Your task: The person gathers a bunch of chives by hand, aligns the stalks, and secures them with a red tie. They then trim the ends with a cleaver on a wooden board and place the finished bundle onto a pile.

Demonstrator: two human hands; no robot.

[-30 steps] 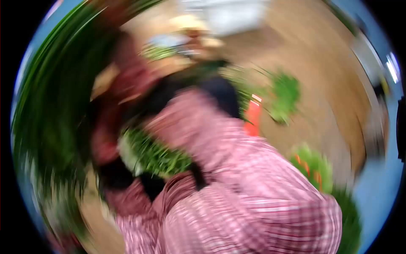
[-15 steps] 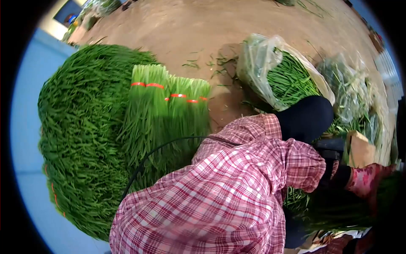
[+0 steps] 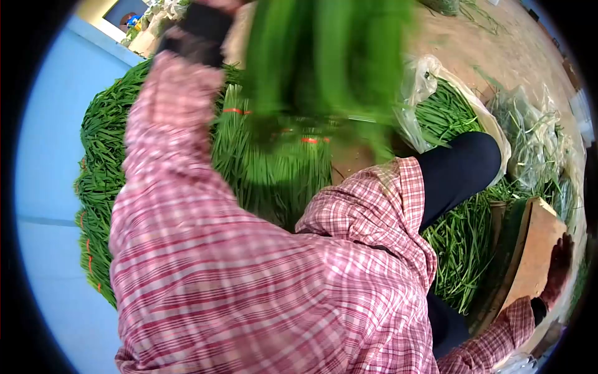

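Observation:
At the top edge, my left hand (image 3: 219, 4) is partly cut off by the frame, with a dark cuff at its wrist. A large bunch of garlic chives (image 3: 324, 56), smeared by motion, hangs in the air from this hand. Below it stand banded chive bundles (image 3: 274, 168) with pale stem ends and red bands, partly covered by the lifted bunch. At the far right my right hand (image 3: 556, 274), in a dark reddish glove, lies with fingers stretched along a wooden board (image 3: 529, 249). Loose chives (image 3: 464, 249) lie between that board and my knee.
A big heap of chives (image 3: 109, 143) stands left against the blue wall (image 3: 47, 156). An opened plastic bag (image 3: 483, 121) of chives sits beyond my knee (image 3: 464, 168). Another clear bag (image 3: 529, 134) with scraps is farther right. Brown floor (image 3: 455, 37) stretches behind.
My left arm has swung from the far right up to the top left, with the chives lifted along. The board and the loose chives by it are now uncovered, and my right hand shows there.

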